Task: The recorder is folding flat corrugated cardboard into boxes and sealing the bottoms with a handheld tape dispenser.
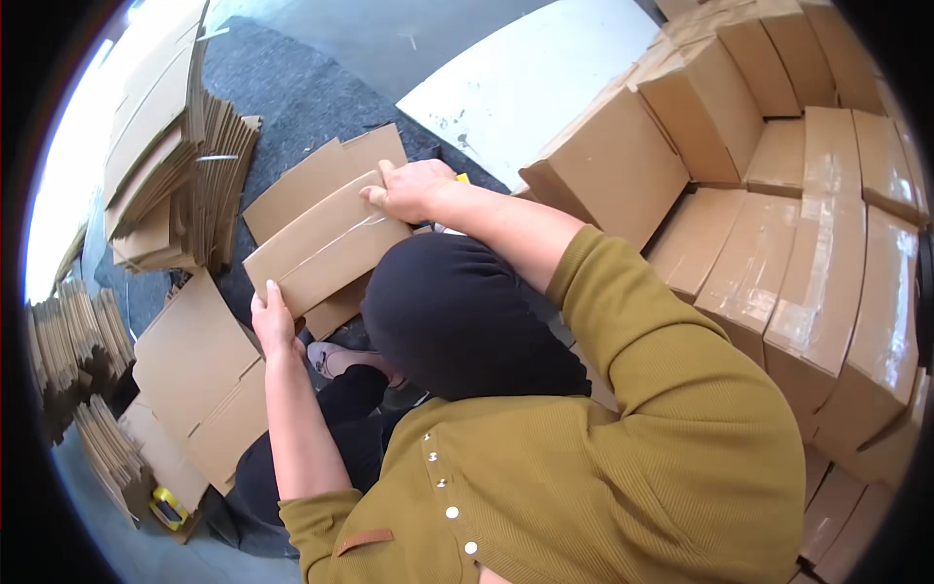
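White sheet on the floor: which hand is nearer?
Right. The right hand grips the cardboard's upper right corner, below and left of the white sheet; the left hand is at its lower left, farther away.

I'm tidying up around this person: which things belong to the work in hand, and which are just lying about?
Seemingly part of it:
- creased brown cardboard piece, held by left fingers and right fingers
- stacked flat brown cardboard
- taped brown cardboard boxes

Apparently lying about:
- small yellow-and-black object, kind unclear
- large flat white sheet
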Demonstrator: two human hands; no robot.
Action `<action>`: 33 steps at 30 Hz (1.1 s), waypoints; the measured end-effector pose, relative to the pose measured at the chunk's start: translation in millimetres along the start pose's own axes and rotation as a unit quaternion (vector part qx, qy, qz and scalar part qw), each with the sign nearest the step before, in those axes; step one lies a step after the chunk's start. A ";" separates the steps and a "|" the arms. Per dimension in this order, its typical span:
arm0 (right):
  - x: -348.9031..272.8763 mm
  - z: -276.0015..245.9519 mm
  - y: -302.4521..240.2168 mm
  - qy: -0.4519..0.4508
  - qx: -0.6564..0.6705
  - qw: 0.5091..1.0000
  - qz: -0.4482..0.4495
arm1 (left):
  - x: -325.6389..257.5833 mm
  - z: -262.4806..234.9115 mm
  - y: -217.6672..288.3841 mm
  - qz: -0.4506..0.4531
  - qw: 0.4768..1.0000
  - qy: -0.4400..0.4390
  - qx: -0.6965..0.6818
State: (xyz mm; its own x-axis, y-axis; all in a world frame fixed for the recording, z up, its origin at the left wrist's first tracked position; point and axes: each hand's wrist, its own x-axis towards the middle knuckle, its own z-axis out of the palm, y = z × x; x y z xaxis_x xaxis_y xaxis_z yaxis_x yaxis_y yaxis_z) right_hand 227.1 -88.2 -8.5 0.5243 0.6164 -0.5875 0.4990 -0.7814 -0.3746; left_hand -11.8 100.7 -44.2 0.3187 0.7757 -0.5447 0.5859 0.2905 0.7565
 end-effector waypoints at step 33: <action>-223.6 -2.1 92.2 0.378 0.551 0.742 -0.059 | -131.2 215.3 201.4 0.330 0.834 -0.430 0.102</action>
State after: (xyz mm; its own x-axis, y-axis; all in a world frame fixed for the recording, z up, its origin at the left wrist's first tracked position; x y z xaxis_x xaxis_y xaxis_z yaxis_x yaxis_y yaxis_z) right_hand 157.3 -297.9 89.9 0.9666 0.2401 -0.0901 -0.0765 -0.0652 -0.9949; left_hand 224.9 -63.2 101.7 0.9872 0.0149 -0.1589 0.1585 -0.2104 0.9647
